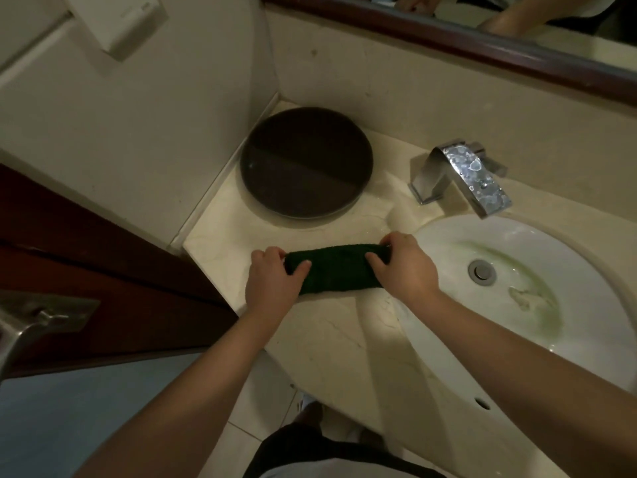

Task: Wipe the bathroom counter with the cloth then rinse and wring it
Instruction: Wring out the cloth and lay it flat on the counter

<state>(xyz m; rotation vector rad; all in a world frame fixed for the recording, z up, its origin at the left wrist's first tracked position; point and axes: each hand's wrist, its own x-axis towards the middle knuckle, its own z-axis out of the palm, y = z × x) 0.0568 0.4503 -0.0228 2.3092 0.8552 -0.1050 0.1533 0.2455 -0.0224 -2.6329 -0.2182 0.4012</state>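
A dark green cloth (336,269), folded into a short band, lies on the cream marble counter (320,336) just left of the sink. My left hand (272,282) grips its left end, thumb on top. My right hand (401,265) grips its right end, fingers curled over the far edge. The white oval sink (448,243) with a metal drain (481,270) sits to the right, its basin stained greenish. A chrome faucet (462,174) stands behind the sink; no water runs from it.
A dark round tray (306,162) rests in the counter's back left corner. A dark wooden door (86,270) with a metal handle (41,319) is at the left. A wood-framed mirror (482,39) runs above the backsplash. Tiled floor shows below the counter edge.
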